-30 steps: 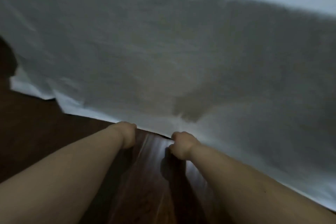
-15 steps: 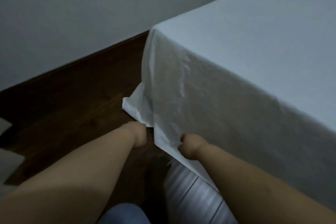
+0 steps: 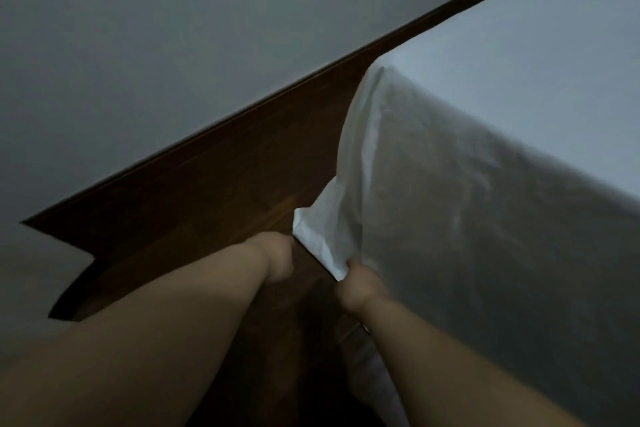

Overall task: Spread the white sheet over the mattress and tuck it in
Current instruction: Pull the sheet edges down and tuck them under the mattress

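Note:
The white sheet [image 3: 450, 204] covers the mattress, lying flat on top and hanging down its near side to the floor. At the mattress corner a loose flap of the sheet [image 3: 322, 232] sticks out low over the floor. My left hand [image 3: 277, 256] is closed at the flap's lower left edge. My right hand [image 3: 356, 288] is closed on the flap's lower right tip, close to the mattress side. Both forearms reach in from the bottom of the view. My fingers are hidden behind the backs of the hands.
Dark wooden floor [image 3: 207, 204] runs in a strip between the mattress and a pale wall [image 3: 173, 45]. The wall steps outward at the left [image 3: 41, 274]. The room is dim.
The view has swung left from the mattress side to its corner. Both hands have stayed low at the sheet's bottom edge and now hold the corner flap.

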Demonstrator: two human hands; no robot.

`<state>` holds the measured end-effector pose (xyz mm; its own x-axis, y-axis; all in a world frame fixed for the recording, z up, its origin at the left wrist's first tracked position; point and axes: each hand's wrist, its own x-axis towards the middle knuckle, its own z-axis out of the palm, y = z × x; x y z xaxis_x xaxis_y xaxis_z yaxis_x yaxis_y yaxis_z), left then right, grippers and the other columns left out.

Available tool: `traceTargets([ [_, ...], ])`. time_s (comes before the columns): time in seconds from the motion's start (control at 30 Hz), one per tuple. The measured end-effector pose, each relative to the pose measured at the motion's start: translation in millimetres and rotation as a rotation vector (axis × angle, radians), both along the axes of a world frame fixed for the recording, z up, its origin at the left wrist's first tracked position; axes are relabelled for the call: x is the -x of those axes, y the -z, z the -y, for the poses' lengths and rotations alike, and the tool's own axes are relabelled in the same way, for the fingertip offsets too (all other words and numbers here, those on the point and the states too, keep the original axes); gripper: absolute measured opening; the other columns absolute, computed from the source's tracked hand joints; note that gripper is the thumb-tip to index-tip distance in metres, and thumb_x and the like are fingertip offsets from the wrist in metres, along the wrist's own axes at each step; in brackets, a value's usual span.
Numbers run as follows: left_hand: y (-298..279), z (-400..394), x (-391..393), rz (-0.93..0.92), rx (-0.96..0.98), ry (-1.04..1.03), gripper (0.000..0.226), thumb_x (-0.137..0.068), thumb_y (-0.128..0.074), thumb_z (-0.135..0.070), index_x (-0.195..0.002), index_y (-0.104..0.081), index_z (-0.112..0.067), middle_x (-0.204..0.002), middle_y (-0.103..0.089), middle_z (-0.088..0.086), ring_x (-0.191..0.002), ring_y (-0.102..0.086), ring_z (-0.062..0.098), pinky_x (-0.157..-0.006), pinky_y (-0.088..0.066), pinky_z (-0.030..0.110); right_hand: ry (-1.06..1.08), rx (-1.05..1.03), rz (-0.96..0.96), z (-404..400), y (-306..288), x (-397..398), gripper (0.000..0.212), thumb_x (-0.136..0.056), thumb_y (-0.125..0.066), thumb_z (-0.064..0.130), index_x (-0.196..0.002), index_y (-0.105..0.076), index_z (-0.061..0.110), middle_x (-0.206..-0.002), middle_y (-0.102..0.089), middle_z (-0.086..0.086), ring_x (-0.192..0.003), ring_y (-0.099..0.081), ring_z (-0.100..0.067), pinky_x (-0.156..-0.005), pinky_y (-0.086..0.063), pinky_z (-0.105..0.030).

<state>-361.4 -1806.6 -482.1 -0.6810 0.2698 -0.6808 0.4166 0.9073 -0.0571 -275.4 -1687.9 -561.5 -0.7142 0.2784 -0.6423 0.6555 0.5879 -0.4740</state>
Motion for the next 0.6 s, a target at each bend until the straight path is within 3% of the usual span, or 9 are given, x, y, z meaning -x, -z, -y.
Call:
traceTargets([
  [0.1, 46, 14, 29, 0.007, -0.097, -0.022, 0.045, -0.097, -0.047, -0.027, -0.141, -0.042, -0.021, -0.138, -0.049, 0.006, -0.123, -0.05, 0.024, -0.099, -0.042, 0.032, -0.071, -0.031, 0.026, 3, 36, 23, 0.052, -0.09, -0.052, 0.025, -0.139, -0.037, 0.015, -0.143, -0.04, -0.016, -0.131, -0.042, -0.033, -0.107, -0.038, -0.036],
  [0.2, 93, 37, 50, 0.01, -0.143, -0.042, 0.047, -0.096, -0.049, -0.028, -0.141, -0.042, -0.021, -0.141, -0.046, 0.006, -0.126, -0.047, 0.025, -0.101, -0.039, 0.031, -0.079, -0.045, 0.017, 10, 70, 61, 0.057, -0.092, -0.053, 0.024, -0.145, -0.032, 0.022, -0.155, -0.014, -0.016, -0.14, -0.028, -0.034, -0.113, -0.03, -0.031],
  [0.27, 119, 51, 66, 0.013, -0.148, -0.058, 0.049, -0.095, -0.05, -0.029, -0.143, -0.04, -0.019, -0.143, -0.045, 0.007, -0.128, -0.046, 0.026, -0.103, -0.039, 0.03, -0.006, -0.02, -0.026, 17, 97, 75, 0.053, -0.094, -0.05, 0.023, -0.145, -0.035, 0.023, -0.157, -0.002, -0.016, -0.139, -0.029, -0.037, -0.113, -0.03, -0.03],
  [0.4, 144, 52, 86, 0.002, -0.249, -0.202, 0.056, -0.092, -0.056, -0.031, -0.143, -0.036, -0.017, -0.144, -0.043, 0.009, -0.128, -0.046, 0.027, -0.103, -0.041, 0.031, 0.17, 0.041, -0.085, 3, 106, 51, 0.052, -0.095, -0.044, 0.01, -0.146, -0.033, 0.008, -0.155, -0.026, -0.013, -0.141, -0.03, -0.03, -0.116, -0.024, -0.031],
  [0.47, 155, 35, 93, 0.016, -0.358, -0.262, 0.066, -0.09, -0.06, -0.034, -0.147, -0.03, -0.017, -0.149, -0.037, 0.008, -0.132, -0.042, 0.027, -0.107, -0.038, 0.032, 0.325, 0.131, -0.159, -9, 96, 36, 0.046, -0.095, -0.044, 0.003, -0.14, -0.045, 0.011, -0.146, -0.043, -0.009, -0.135, -0.04, -0.026, -0.114, -0.029, -0.028],
  [0.6, 189, -6, 95, 0.169, -0.564, -0.483, 0.105, -0.076, -0.074, -0.045, -0.153, -0.008, -0.021, -0.155, -0.027, 0.005, -0.138, -0.035, 0.027, -0.11, -0.033, 0.034, 0.438, 0.282, -0.222, -13, 84, 19, 0.041, -0.093, -0.045, -0.006, -0.127, -0.06, 0.011, -0.126, -0.06, -0.01, -0.116, -0.055, -0.02, -0.092, -0.039, -0.017],
])
